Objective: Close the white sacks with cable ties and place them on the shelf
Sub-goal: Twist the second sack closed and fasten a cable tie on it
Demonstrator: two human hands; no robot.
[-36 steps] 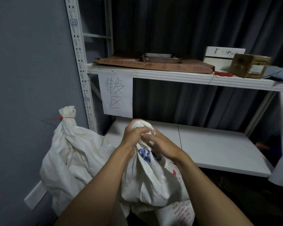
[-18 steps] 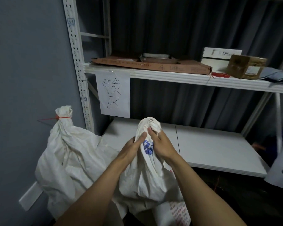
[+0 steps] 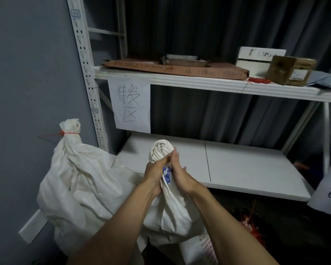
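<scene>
Head view: left hand (image 3: 154, 174) and right hand (image 3: 180, 176) each hold a curled grip round the neck of the white sack (image 3: 166, 213), now twisted tighter than a moment ago, before the lower shelf's (image 3: 237, 169) front left corner. The neck looks ready for tying.

Left hand (image 3: 154, 172) and right hand (image 3: 182, 178) slid down the sack (image 3: 168, 217), baring its top.
</scene>
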